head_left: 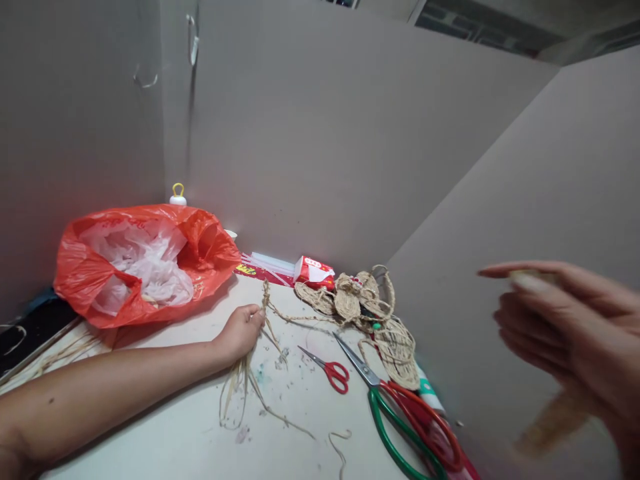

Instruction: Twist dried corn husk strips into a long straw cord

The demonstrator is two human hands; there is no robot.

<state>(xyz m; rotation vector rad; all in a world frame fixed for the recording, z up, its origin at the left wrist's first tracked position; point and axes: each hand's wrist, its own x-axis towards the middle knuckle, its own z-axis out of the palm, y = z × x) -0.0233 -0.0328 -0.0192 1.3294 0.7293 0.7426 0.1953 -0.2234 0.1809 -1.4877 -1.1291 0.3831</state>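
Note:
My left hand (245,330) is closed in a pinch round a braided straw cord (266,293). The braid's knotted end stands up above the fingertips, and loose straw strands (245,393) hang below onto the table. From the pinch a thin twisted length (305,320) runs right toward several woven straw pieces (347,303) with petal-like shapes. My right hand (565,320) is raised at the far right, blurred, apart from the braid. Thumb and index finger are closed on a tan strip (535,274), and a smeared tan length (553,423) shows below that hand.
Small red-handled scissors (336,376) and large scissors with green and red handles (383,390) lie on the white table (295,440). A red plastic bag (85,267) holding white plastic stands at left. A red tissue pack (313,271) sits by the grey partition (310,147).

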